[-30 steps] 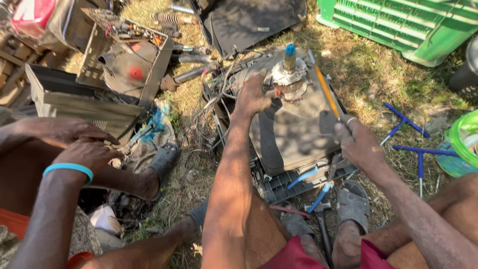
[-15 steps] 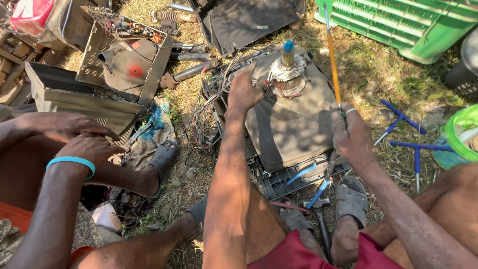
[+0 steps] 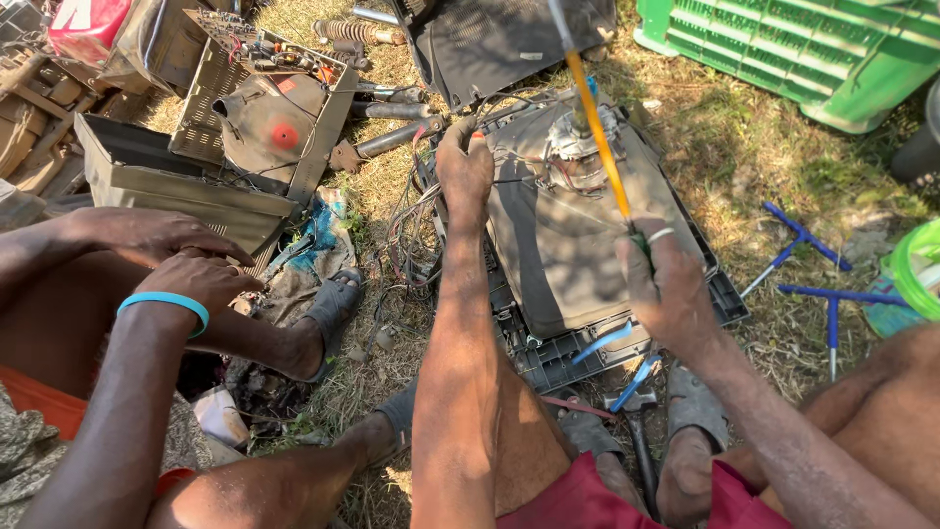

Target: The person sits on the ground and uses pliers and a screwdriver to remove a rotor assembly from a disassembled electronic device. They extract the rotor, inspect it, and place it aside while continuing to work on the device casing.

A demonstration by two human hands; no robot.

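Two hands of ours are on an old TV tube [image 3: 578, 245] that lies on the grass between our feet. Our left hand [image 3: 463, 168] is closed on its top edge by the wires [image 3: 411, 235]. Our right hand [image 3: 666, 284] grips a yellow screwdriver [image 3: 599, 137], which points up past the tube's neck [image 3: 578, 147]. Blue tools [image 3: 813, 264] lie near our right.

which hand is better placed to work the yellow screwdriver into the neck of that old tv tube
Right. The right hand already grips the yellow screwdriver, whose shaft lies across the tube neck. The left hand rests on the far left edge of the grey tube beside the loose wires, seemingly steadying it.
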